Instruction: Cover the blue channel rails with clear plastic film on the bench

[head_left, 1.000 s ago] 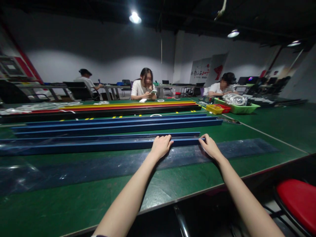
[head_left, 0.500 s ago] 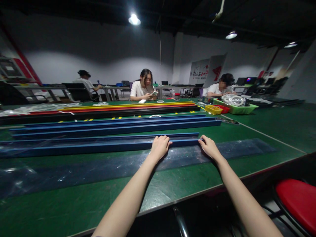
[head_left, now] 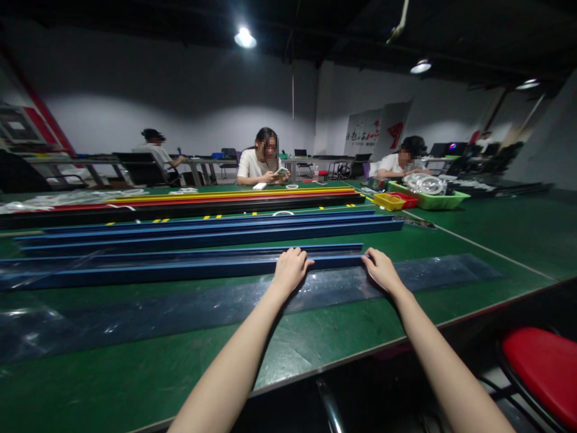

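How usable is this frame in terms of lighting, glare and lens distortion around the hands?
Head view: dim hall lit by ceiling lamps, the upper frame near black. Glare patches on the clear film on the green table. Wide-angle bending curves the nearest blue channel. Left hand and right hand on it are sharp and evenly lit.

Both forearms are bare from the bottom of the frame up to the wrists, slim and sleeveless, and the left hand [head_left: 290, 270] and right hand [head_left: 382, 269] wear no gloves, rings, watch or bands.
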The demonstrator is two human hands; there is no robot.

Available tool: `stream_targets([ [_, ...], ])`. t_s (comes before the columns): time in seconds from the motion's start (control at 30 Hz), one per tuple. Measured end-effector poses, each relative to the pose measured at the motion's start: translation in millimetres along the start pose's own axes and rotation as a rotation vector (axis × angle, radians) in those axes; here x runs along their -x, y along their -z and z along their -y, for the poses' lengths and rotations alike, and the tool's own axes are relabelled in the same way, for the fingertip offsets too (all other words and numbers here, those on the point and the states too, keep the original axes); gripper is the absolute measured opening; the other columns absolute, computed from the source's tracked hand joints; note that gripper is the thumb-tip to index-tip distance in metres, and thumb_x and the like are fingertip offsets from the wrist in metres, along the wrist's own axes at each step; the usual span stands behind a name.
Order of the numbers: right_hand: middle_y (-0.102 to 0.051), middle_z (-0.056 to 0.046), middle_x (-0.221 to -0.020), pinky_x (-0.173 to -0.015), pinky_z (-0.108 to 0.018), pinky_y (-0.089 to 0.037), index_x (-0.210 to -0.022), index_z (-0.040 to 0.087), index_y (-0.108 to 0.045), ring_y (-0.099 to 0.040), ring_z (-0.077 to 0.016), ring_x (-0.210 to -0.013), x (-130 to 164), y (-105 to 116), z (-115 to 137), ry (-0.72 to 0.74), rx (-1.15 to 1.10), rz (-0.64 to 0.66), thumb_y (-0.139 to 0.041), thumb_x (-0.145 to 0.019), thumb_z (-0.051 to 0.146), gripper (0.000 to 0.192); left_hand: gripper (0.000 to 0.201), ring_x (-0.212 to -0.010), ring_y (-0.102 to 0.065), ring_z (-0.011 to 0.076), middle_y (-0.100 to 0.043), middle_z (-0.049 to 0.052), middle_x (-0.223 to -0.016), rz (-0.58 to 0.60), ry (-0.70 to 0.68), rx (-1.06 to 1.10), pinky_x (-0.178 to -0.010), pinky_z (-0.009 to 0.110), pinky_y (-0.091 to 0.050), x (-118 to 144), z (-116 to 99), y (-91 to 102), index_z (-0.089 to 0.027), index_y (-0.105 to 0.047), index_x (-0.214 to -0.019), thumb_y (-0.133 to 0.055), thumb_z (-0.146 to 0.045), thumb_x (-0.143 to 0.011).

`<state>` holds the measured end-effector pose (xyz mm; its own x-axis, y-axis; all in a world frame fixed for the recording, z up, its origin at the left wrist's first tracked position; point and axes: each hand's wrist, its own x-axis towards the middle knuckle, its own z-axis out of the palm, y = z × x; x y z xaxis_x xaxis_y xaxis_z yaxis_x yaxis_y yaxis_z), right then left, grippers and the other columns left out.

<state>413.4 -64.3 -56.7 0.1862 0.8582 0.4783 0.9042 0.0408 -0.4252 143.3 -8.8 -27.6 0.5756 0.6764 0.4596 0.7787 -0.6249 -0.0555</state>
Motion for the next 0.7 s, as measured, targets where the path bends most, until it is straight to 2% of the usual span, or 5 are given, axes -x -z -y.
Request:
stream_targets([
  [0.27, -0.056, -0.005, -0.075, -0.072, -0.031, -0.036, -0.072, 0.022, -0.046, -0.050, -0.0194, -0.077, 0.8, -3.3, -4.7, 0.009, 0.035, -0.025, -0.038, -0.081, 0.036, 0.019, 0.025, -0.089, -0.052, 0.0198, -0.059, 0.005, -0.092, 0.044, -0.020, 0.012, -0.072, 0.030, -0.037, 4.9, 4.2, 11.5, -0.018, -0.056, -0.090, -0.039, -0.036, -0.090],
  [0.5, -0.058, -0.006, -0.077, -0.072, -0.031, -0.037, -0.073, 0.022, -0.048, -0.049, -0.0193, -0.076, 2.4, -2.3, -4.1, 0.023, 0.065, -0.019, -0.036, -0.082, 0.037, 0.022, 0.020, -0.090, -0.054, 0.0187, -0.061, 0.005, -0.092, 0.085, 0.021, 0.058, -0.078, 0.029, -0.037, 19.6, 42.9, 27.6, -0.018, -0.059, -0.087, -0.048, -0.034, -0.087],
  [0.6, -0.058, -0.006, -0.078, -0.073, -0.031, -0.037, -0.075, 0.021, -0.049, -0.049, -0.0197, -0.078, 2.1, -2.9, -6.3, 0.027, 0.075, -0.011, -0.036, -0.082, 0.038, 0.022, 0.019, -0.092, -0.054, 0.0183, -0.060, 0.005, -0.095, 0.081, 0.019, 0.067, -0.079, 0.029, -0.038, 29.9, 59.2, 27.2, -0.019, -0.058, -0.090, -0.049, -0.034, -0.086],
  [0.7, -0.058, -0.007, -0.078, -0.072, -0.032, -0.036, -0.075, 0.021, -0.051, -0.049, -0.0202, -0.078, 2.1, -4.1, -8.5, 0.016, 0.102, -0.013, -0.036, -0.082, 0.038, 0.024, 0.017, -0.093, -0.053, 0.0174, -0.059, 0.004, -0.097, 0.071, 0.022, 0.072, -0.078, 0.028, -0.037, 36.8, 65.5, 22.6, -0.020, -0.057, -0.096, -0.048, -0.031, -0.086],
])
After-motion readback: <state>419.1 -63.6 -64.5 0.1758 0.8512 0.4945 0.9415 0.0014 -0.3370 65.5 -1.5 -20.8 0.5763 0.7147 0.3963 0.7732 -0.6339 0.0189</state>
